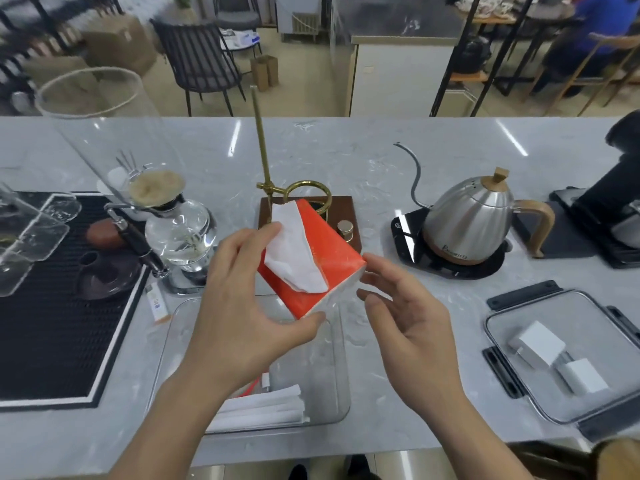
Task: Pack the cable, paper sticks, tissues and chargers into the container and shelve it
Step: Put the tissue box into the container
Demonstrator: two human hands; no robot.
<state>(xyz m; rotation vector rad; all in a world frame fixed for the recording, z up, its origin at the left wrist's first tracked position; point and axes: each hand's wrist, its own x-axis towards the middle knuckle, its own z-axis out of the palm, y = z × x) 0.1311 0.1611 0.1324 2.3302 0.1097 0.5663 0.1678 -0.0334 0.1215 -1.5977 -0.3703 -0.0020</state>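
Note:
My left hand (242, 306) grips an orange tissue pack (329, 251) with a white tissue sticking out of its top, held tilted above the clear container (332, 403). My right hand (405, 323) hovers just right of the pack, fingers relaxed, fingertips close to its corner. Inside the container lie white paper sticks (263, 408) and a bit of red cable (251, 389), partly hidden by my left arm. Two white chargers (535, 342) (583, 375) rest on the container's lid (588, 313) to the right.
A gooseneck kettle (471, 216) stands on a black base at the right. A brass pour-over stand (266, 181) on a wooden base rises behind the pack. A glass siphon (180, 230) and black drip mat (52, 306) fill the left. A small sachet (157, 303) lies by the mat.

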